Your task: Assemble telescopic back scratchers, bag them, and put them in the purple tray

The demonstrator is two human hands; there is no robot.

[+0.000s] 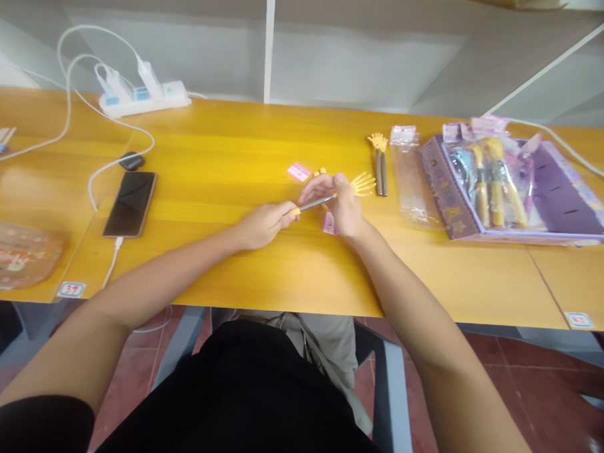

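A small back scratcher with a yellow hand-shaped head and a thin metal rod [315, 204] is held over the table between my two hands. My left hand [264, 226] pinches its yellow end. Closed around the rod just below the head is my right hand [347, 210]; its palm and some fingers are partly hidden. Beyond my right hand lie other back scratchers [380, 164], side by side, heads away from me. A pink card [298, 171] and a small yellow piece [320, 171] rest behind my hands. Another pink card [329, 223] shows under my right hand.
A clear plastic bag [411, 184] lies beside a purple box [452, 216] holding several bagged items. To the left are a phone [130, 204] on a charging cable, a black object [132, 160], a power strip [152, 101] with looping cords, and a patterned pouch [18, 255].
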